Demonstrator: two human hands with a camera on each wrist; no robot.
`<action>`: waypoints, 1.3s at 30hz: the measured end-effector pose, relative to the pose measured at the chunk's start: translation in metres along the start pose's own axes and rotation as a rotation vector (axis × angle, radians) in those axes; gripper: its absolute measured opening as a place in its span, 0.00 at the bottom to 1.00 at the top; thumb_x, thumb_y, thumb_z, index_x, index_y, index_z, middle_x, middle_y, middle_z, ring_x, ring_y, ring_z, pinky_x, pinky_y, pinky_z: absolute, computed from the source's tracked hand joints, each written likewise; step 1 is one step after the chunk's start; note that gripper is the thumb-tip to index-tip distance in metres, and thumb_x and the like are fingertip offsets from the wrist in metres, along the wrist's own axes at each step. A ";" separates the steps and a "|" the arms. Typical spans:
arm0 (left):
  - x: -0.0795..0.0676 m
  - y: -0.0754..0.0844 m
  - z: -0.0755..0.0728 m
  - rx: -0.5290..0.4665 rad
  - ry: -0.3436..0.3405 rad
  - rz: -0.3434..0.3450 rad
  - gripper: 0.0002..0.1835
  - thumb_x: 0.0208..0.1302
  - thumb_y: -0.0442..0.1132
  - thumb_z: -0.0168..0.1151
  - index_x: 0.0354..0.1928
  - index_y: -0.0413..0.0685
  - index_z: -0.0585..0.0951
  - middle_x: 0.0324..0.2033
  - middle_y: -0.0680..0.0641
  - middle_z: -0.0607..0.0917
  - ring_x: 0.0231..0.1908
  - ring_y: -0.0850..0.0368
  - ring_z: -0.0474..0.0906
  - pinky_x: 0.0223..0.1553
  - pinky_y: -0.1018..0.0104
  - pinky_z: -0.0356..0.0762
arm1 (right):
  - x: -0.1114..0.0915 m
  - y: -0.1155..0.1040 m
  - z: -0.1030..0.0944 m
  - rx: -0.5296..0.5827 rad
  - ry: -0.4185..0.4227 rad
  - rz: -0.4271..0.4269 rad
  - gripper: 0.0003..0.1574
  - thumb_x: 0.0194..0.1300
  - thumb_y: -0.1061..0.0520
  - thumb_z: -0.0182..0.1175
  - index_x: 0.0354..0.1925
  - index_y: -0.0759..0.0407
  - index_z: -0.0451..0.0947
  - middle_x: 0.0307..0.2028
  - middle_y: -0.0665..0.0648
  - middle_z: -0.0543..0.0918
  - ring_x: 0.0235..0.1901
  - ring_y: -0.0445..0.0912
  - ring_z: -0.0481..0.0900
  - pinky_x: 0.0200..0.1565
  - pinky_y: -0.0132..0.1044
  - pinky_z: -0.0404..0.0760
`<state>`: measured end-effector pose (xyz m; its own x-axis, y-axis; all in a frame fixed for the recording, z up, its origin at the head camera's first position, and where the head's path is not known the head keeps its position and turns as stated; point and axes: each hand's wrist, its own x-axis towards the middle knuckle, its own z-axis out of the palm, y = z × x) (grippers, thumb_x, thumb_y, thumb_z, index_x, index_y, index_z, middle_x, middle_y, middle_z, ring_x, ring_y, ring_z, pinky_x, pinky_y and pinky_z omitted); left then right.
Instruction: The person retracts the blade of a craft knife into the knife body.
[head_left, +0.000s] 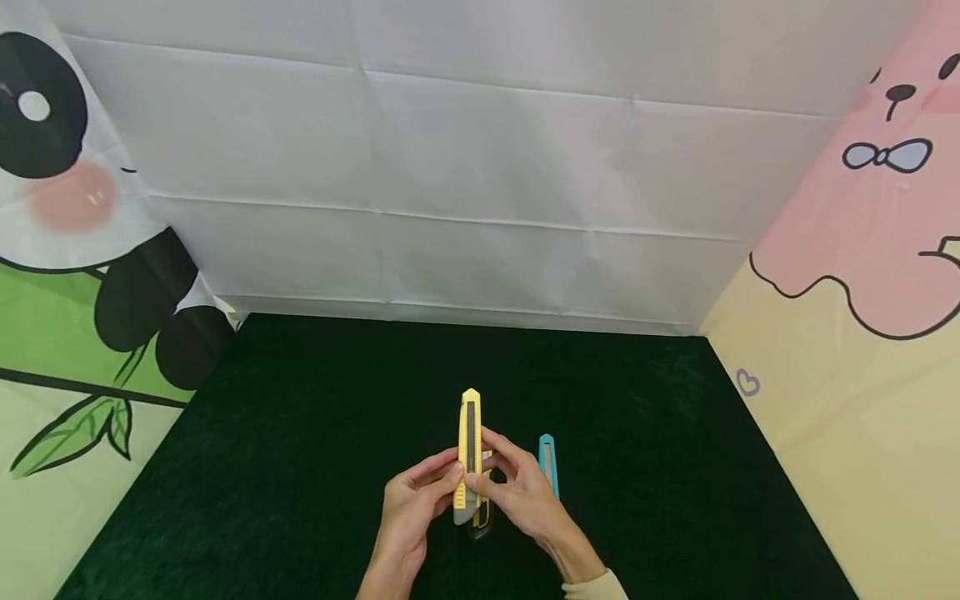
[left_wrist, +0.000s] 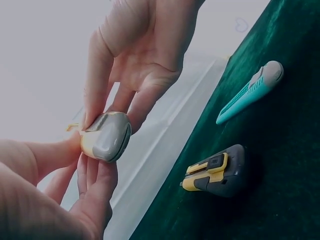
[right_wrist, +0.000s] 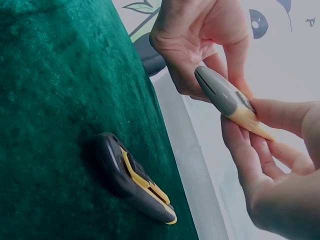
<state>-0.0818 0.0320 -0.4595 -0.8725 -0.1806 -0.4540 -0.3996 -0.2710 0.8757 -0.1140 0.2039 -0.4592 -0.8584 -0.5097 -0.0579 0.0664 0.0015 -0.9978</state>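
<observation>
Between both hands, raised above the green cloth, is a yellow utility knife (head_left: 470, 433) with a grey end. It stands lengthwise away from me in the head view, grey end nearest. My left hand (head_left: 411, 504) pinches its left side between thumb and fingers. From the right, my right hand (head_left: 528, 492) pinches it too, thumb near the grey part (right_wrist: 220, 92). No bare blade shows. Below lies a black and yellow utility knife (left_wrist: 215, 171), partly hidden by the hands in the head view. A teal utility knife (left_wrist: 252, 90) lies to the right, partly behind my right hand.
Dark green cloth (head_left: 300, 417) covers the table. A white creased sheet (head_left: 480, 167) hangs at the back. Printed panels stand on both sides, a panda (head_left: 67, 208) at left and a pink bear (head_left: 885, 208) at right.
</observation>
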 end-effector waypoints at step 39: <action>-0.017 0.002 -0.010 0.142 -0.047 0.020 0.21 0.65 0.46 0.71 0.58 0.51 0.84 0.49 0.45 0.86 0.48 0.51 0.83 0.47 0.58 0.83 | -0.017 -0.001 0.007 0.022 0.036 0.034 0.40 0.75 0.54 0.60 0.79 0.51 0.58 0.63 0.63 0.72 0.57 0.53 0.80 0.56 0.47 0.82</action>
<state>-0.0650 0.0246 -0.4515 -0.8915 -0.1396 -0.4310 -0.4149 -0.1307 0.9004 -0.0961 0.2064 -0.4565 -0.8731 -0.4784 -0.0937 0.1072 -0.0008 -0.9942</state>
